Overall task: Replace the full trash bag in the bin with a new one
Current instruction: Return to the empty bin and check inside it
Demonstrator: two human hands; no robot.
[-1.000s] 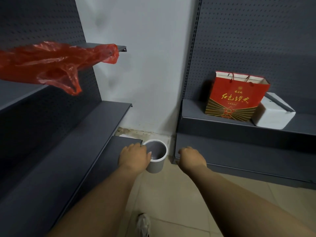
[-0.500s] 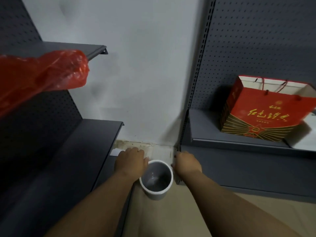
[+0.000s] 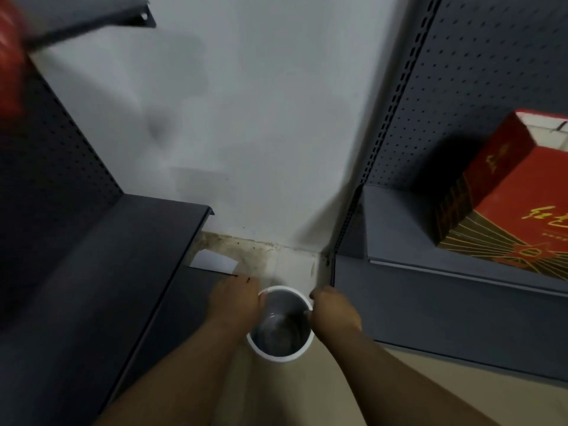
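Observation:
A small grey bin [image 3: 278,357] with a white rim stands on the floor in the gap between two dark shelf units. Its inside looks grey and glossy; I cannot tell whether a liner is in it. My left hand [image 3: 236,302] lies against the left side of the rim, fingers curled down over it. My right hand [image 3: 335,313] is closed on the right side of the rim. A red plastic bag [image 3: 9,56] lies on the upper left shelf, mostly cut off at the frame edge and blurred.
A dark shelf unit [image 3: 123,256] runs along the left and another [image 3: 430,302] along the right, close to the bin. A red paper gift bag [image 3: 507,204] stands on the right shelf. A white slip of paper [image 3: 213,262] lies by the stained wall base.
The view has moved closer and tilted down over the bin. My right hand came from the floor beside the bin onto its right rim. The left hand stays at the left rim.

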